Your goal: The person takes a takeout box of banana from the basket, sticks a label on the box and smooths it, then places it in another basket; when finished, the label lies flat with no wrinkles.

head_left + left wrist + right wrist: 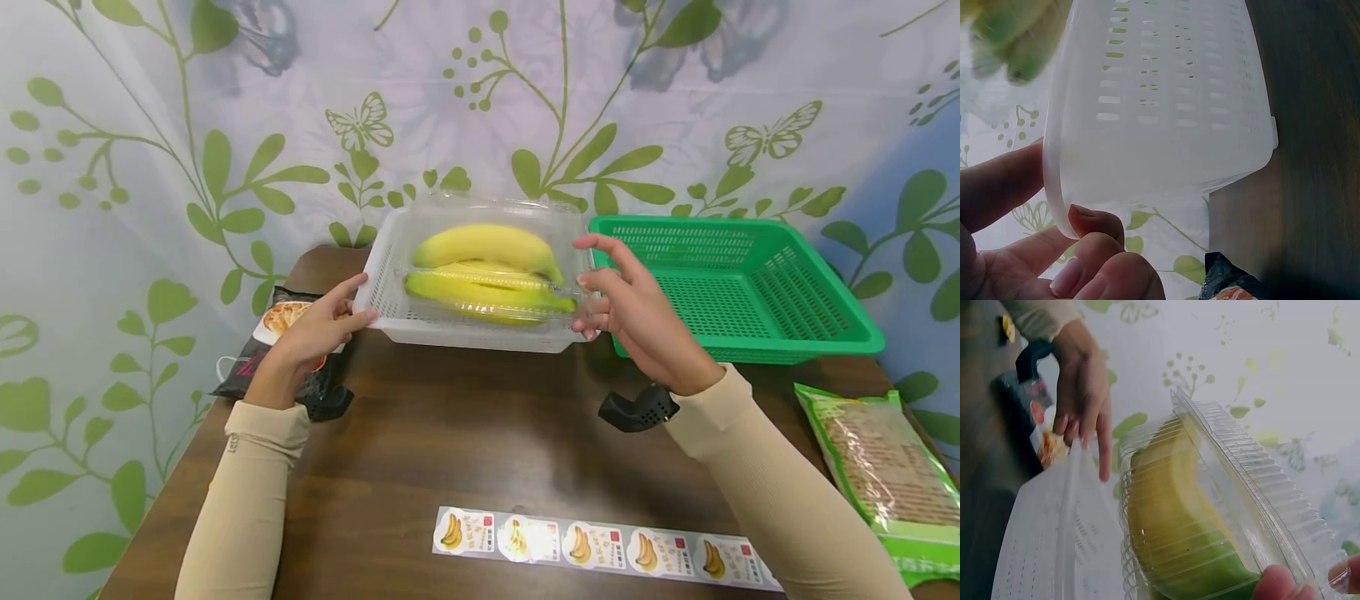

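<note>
A clear plastic clamshell box (570,221) with yellow-green bananas (483,243) inside is over the white perforated basket (465,336). My right hand (637,312) grips the box by its right end, and in the right wrist view its fingertips (1275,584) press at the box's edge. The box's lid lies over the bananas, and a ridged seam runs along it. My left hand (315,329) pinches the basket's left front corner. Its fingers lie on both sides of the rim in the left wrist view, and the basket's side wall (1160,156) faces that camera.
A green perforated basket (750,343) stands at the right. Behind my left hand lies a black printed bag (243,371). A strip of banana-picture stickers (600,546) is at the near edge, and a green-edged bag of brown contents (892,458) lies at far right. A patterned cloth hangs behind.
</note>
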The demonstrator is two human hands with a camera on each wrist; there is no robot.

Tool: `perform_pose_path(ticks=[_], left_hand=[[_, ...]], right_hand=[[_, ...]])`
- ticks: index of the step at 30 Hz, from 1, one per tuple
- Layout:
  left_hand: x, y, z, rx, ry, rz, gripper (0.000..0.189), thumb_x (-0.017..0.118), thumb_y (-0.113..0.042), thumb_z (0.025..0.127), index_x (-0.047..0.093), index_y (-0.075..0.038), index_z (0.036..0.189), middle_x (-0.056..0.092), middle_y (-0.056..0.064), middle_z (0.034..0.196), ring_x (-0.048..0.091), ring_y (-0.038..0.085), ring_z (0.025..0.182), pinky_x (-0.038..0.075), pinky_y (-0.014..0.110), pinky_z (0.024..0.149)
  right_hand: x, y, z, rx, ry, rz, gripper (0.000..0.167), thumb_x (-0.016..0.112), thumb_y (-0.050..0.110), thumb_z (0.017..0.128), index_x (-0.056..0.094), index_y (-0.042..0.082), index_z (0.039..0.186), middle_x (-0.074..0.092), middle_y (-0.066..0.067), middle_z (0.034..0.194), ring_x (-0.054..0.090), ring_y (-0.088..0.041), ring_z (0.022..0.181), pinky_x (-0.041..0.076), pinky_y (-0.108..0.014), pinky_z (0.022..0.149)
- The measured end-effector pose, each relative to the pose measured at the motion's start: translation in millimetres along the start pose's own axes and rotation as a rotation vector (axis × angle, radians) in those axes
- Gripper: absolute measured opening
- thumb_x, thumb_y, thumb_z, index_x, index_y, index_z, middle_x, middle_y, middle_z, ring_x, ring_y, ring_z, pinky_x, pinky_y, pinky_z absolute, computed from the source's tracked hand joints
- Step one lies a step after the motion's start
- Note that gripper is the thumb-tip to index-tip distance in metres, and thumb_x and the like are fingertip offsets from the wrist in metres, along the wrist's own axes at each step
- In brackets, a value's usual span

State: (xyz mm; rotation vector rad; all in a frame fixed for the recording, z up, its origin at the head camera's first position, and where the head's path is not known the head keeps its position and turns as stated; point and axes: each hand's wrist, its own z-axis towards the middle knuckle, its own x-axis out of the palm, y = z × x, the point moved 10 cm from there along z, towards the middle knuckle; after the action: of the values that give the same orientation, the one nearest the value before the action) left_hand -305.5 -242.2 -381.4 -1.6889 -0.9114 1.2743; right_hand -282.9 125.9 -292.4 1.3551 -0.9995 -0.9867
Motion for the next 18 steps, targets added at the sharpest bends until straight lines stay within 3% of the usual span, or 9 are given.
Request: perform_pose_path(ticks=[5, 11, 18], left_hand=[[0.3, 2.5, -0.7, -0.01, 0.003, -0.006, 0.072, 0.06, -0.025, 0.105, 0.02, -0.025, 0.165, 0.053, 0.013, 0.109, 0.046, 0.02, 0.085, 0.038, 0.031, 0.073], [-0.2, 1.9, -2.1, -0.017, -0.003, 0.014, 0.071, 0.06, -0.027, 0.105, 0.02, -0.028, 0.165, 0.05, 0.014, 0.109, 0.046, 0.025, 0.089, 0.04, 0.033, 0.075], [0.3, 1.7, -1.7, -0.011, -0.004, 0.015, 0.072, 0.06, -0.027, 0.105, 0.02, -0.026, 0.165, 0.053, 0.013, 0.11, 0.047, 0.024, 0.088, 0.04, 0.033, 0.075]], right_hand=[[4.0, 8.1, -23.8, -0.018, 0.018, -0.017, 0.043, 0.053, 0.022, 0.107, 0.041, 0.02, 0.148, 0.042, -0.019, 0.113, 0.062, -0.034, 0.068, 0.051, -0.039, 0.059], [9.1, 12.9, -51.7, -0.056, 0.045, -0.008, 0.041, 0.051, 0.014, 0.107, 0.04, 0.017, 0.147, 0.038, -0.019, 0.105, 0.061, -0.033, 0.063, 0.054, -0.041, 0.057], [9.8, -0.6, -76.7, -0.056, 0.026, -0.045, 0.039, 0.05, 0.01, 0.106, 0.043, 0.02, 0.144, 0.042, -0.019, 0.105, 0.064, -0.038, 0.064, 0.054, -0.041, 0.054]])
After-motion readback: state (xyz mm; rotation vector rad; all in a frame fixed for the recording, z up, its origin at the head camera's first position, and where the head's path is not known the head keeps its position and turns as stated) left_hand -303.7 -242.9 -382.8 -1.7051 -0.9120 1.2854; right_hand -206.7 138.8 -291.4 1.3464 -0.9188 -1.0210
